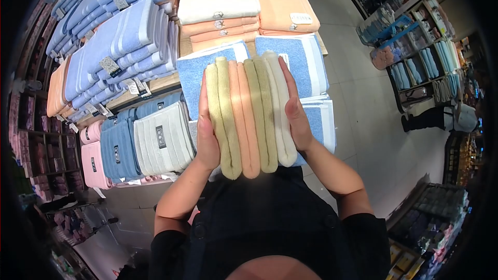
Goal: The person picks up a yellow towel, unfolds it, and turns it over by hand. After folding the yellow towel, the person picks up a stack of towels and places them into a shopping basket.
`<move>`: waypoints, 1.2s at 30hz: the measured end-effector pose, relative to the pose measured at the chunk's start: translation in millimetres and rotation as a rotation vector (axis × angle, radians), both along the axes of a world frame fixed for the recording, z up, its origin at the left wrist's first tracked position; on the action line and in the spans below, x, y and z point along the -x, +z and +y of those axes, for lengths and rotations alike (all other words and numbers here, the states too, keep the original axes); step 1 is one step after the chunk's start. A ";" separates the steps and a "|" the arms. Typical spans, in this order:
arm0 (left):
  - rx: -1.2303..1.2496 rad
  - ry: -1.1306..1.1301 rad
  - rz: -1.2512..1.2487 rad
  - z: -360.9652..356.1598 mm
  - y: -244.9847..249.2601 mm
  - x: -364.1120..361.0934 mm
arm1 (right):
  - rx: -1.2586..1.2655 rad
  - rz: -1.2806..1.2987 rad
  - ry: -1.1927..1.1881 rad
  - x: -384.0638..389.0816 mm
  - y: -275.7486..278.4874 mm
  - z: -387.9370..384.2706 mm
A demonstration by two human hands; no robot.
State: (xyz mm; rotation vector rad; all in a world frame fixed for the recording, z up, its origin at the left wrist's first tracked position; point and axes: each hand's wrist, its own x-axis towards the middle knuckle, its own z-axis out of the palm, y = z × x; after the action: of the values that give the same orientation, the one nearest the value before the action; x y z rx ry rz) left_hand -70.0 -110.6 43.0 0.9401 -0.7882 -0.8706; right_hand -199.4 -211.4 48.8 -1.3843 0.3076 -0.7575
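Observation:
Between my two palms I hold a row of folded towels [249, 119] standing on edge, pressed side by side. Their colours run from yellow-green through peach and olive to white at the right. My left hand [207, 137] lies along the yellow-green side, and my right hand [296, 124] presses the white side with its thumb toward me. Behind the bundle, blue towels with white borders [207, 72] lie on the display. The fingers of both hands are partly hidden behind the towels.
Stacks of light-blue towels [111, 46] fill the display's left. Peach towels [285, 8] and a white towel [220, 0] lie at the back. Grey towels [161, 137] are at front left. Shelves [420, 52] and a person [446, 118] stand across the aisle.

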 end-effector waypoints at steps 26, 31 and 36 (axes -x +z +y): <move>-0.002 0.076 -0.228 -3.3 3.5 10.3 | 0.339 0.143 -0.178 -9.6 -10.5 9.1; -0.007 0.013 -0.072 0.1 0.6 0.8 | 0.110 0.032 -0.069 -3.9 5.6 5.2; -0.019 0.024 -0.072 -0.4 1.6 2.6 | 0.099 0.035 -0.071 -5.5 3.1 7.4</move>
State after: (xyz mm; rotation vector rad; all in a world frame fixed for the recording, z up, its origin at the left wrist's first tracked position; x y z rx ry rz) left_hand -72.6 -111.0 44.5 1.0003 -0.8301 -0.8284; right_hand -193.9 -203.9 51.9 -1.4873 0.3524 -0.8172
